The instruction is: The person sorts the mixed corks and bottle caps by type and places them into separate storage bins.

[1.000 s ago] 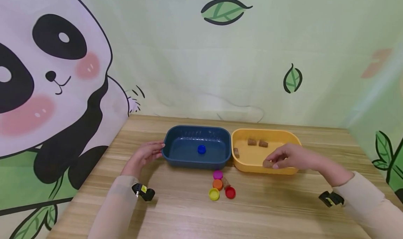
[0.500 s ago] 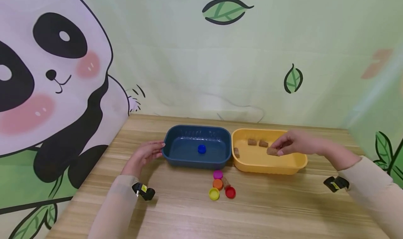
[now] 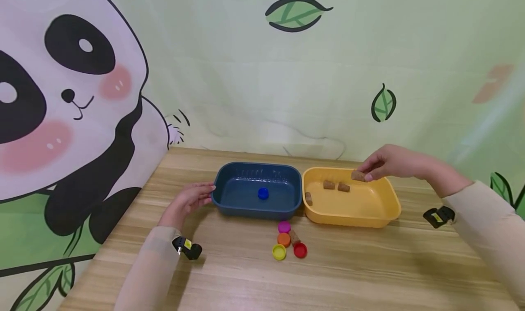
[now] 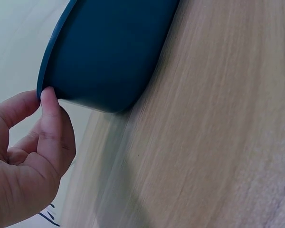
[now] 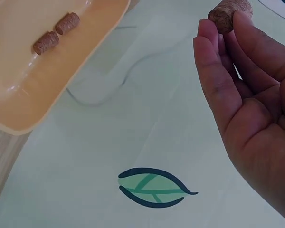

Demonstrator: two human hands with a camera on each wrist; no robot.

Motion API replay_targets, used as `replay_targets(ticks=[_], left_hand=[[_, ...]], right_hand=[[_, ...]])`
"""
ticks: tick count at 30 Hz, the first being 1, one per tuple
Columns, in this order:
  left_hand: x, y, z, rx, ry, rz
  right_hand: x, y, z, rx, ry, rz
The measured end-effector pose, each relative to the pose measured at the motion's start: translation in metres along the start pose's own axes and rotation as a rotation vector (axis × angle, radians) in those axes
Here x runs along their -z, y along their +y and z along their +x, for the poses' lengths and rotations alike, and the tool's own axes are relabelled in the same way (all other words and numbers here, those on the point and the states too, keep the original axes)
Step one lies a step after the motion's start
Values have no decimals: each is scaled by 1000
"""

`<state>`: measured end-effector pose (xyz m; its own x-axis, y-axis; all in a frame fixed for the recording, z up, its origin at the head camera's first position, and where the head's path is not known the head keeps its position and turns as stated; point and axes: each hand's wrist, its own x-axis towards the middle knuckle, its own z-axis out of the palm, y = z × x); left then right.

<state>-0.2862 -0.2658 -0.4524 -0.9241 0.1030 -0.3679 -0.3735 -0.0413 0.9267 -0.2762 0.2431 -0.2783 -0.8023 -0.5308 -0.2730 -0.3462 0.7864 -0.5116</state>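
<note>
My right hand [image 3: 395,161] pinches a cork [image 5: 230,14] between thumb and fingertips, raised above the back edge of the yellow tray [image 3: 358,221]. Inside that tray lie three more corks, one against the left wall and a pair near the back, among them a short cork [image 3: 343,187]. At the left end of the dark blue tray [image 3: 254,211], my left hand [image 3: 190,201] grips the rim between its fingertips; the left wrist view shows the pinched rim [image 4: 47,71]. A blue bottle cap [image 3: 263,193] sits in the blue tray.
In front of the trays, on the wooden table [image 3: 348,274], are a magenta cap [image 3: 284,227], an orange cap [image 3: 284,239], a yellow cap [image 3: 279,252], a red cap [image 3: 300,250] and a loose cork [image 3: 294,237]. A printed cloth [image 3: 246,74] hangs behind.
My right hand has moved up and away, carrying the cork from the yellow tray's front side to above its back edge. The left hand has stayed at the blue tray's rim.
</note>
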Motion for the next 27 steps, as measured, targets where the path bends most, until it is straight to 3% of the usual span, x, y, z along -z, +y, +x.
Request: replay_targets(ticks=[11, 27], left_hand=[[0, 0, 1, 5, 2, 4], [0, 1, -1, 18, 8, -4]], right_hand=[[16, 3, 12, -5, -4, -13], [18, 29, 44, -28, -84, -25]])
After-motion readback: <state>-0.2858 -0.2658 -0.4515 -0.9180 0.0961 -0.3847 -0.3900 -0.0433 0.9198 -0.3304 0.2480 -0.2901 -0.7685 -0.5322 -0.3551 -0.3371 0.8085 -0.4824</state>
